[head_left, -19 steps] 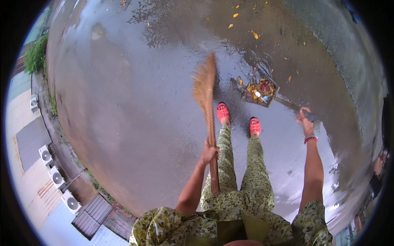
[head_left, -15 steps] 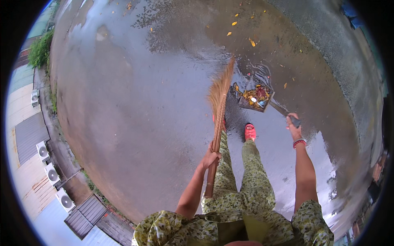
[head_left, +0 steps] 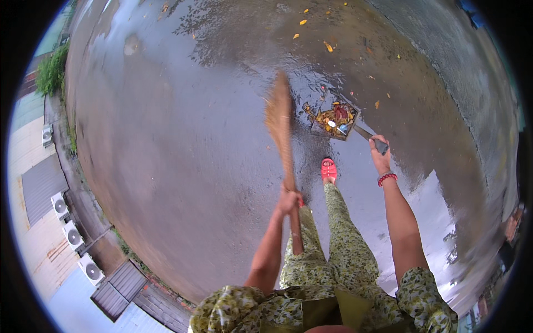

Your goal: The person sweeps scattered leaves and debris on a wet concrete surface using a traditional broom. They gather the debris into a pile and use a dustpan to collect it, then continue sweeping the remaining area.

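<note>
My left hand [head_left: 288, 201] is closed round the handle of a straw broom [head_left: 280, 119]. Its bristles point away from me over the wet ground and are smeared by motion; I cannot tell whether they touch it. In my right hand [head_left: 381, 154] is the grey-tipped handle of a dustpan [head_left: 350, 132], which lies to the right of the broom on the ground. Yellow and brown leaves [head_left: 337, 115] fill the pan, with a white bit, a blue bit and a dark red piece among them. A few leaves [head_left: 308, 110] lie at its left edge.
Wet, puddled ground [head_left: 183, 166] spreads all round. Loose yellow leaves [head_left: 328, 46] are scattered beyond the dustpan. My red sandal [head_left: 328, 168] stands just behind the pan. Metal roofs with several air-conditioner units [head_left: 90, 270] and a green bush [head_left: 53, 72] run along the left.
The broom's head has swung to the left, away from the dustpan, and my left hand has risen slightly in the view. Dustpan and right hand appear a little farther left and up.
</note>
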`<state>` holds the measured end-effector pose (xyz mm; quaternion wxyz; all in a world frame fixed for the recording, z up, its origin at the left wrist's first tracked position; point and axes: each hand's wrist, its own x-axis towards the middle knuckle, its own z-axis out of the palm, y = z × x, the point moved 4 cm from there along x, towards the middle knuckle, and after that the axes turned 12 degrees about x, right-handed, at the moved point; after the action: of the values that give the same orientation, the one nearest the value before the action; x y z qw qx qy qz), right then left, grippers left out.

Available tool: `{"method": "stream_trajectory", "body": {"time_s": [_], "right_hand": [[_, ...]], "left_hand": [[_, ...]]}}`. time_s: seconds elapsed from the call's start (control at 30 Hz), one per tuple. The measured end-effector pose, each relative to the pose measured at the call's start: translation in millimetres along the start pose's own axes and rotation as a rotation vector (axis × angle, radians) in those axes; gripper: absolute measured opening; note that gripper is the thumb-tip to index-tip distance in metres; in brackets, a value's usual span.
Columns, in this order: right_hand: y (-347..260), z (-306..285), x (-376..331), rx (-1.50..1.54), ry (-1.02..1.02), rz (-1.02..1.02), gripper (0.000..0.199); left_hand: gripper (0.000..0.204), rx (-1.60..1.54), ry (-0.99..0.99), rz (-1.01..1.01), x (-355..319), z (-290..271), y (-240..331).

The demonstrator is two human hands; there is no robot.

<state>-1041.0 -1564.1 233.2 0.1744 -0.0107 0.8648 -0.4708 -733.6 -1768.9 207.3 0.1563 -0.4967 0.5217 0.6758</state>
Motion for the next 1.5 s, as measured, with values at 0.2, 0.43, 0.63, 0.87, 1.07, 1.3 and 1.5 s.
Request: {"method": "stream_trajectory", "body": {"time_s": [0.2, 0.43, 0.63, 0.87, 1.07, 1.3, 1.5], "right_hand": [[21, -3, -1, 0.104, 0.009, -0.015, 0.012], [29, 4, 11, 0.134, 0.002, -0.055, 0.010], [3, 22, 6, 0.142, 0.051, 0.092, 0.009], [60, -2, 12, 0.196, 0.114, -0.058, 0.011], [43, 0, 12, 0.159, 0.066, 0.007, 0.009], [33, 9, 5, 0.191, 0.056, 0.085, 0.010], [77, -34, -12, 0.404, 0.134, 0.164, 0.013]], "left_hand": [[0.090, 0.096, -0.303, -0.127, -71, 59, 15], [0.092, 0.103, -0.141, -0.142, -86, 6, 22], [0.088, 0.412, -0.168, -0.100, -50, 55, -7], [0.091, 0.218, -0.185, -0.094, -151, 10, 19], [0.085, 0.349, 0.042, -0.079, -90, -59, 22], [0.096, 1.050, -0.001, -0.124, -37, -14, -2], [0.095, 0.588, -0.113, -0.251, -113, -72, 56]]}}
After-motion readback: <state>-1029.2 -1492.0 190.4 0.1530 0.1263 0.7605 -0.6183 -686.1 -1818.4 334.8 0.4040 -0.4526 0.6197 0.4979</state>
